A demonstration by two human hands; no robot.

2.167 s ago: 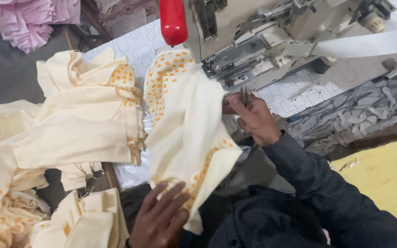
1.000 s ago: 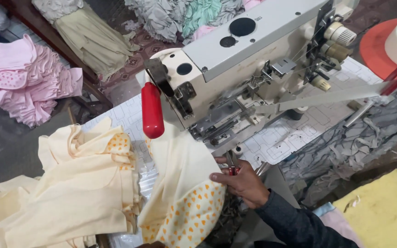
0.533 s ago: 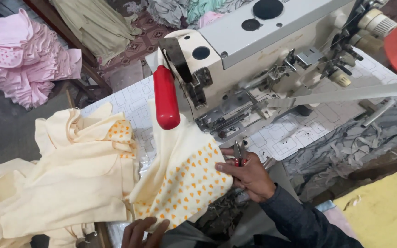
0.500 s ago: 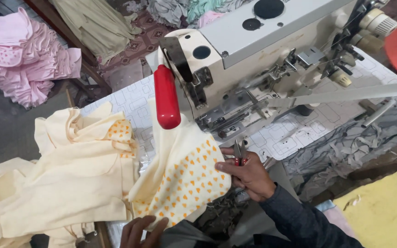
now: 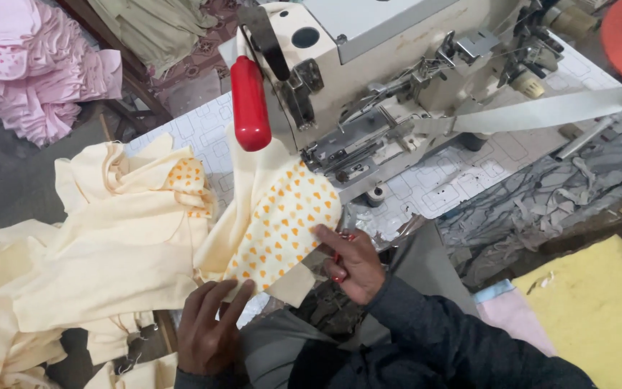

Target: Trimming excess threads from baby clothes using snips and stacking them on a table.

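Observation:
A cream garment piece with orange heart print (image 5: pixel 278 220) hangs from under the sewing machine (image 5: pixel 390 79) toward my lap. My left hand (image 5: pixel 210 324) lies flat on its lower edge, fingers spread and pressing the cloth. My right hand (image 5: pixel 350 263) touches the piece's right edge and has small red-handled snips (image 5: pixel 338 258) tucked in its fingers. A red handle (image 5: pixel 250 104) sticks down from the machine's left end, just above the cloth.
A heap of cream garments (image 5: pixel 95 245) lies to the left on the patterned table (image 5: pixel 462 184). Pink clothes (image 5: pixel 37 65) are piled at the far left. A white tape (image 5: pixel 541 112) runs into the machine. Grey scraps (image 5: pixel 563 202) and yellow fabric (image 5: pixel 599 310) sit at the right.
The piece has come down from the machine toward me. My left hand has risen into view and settled on its lower edge; my right hand has moved down a little with the snips.

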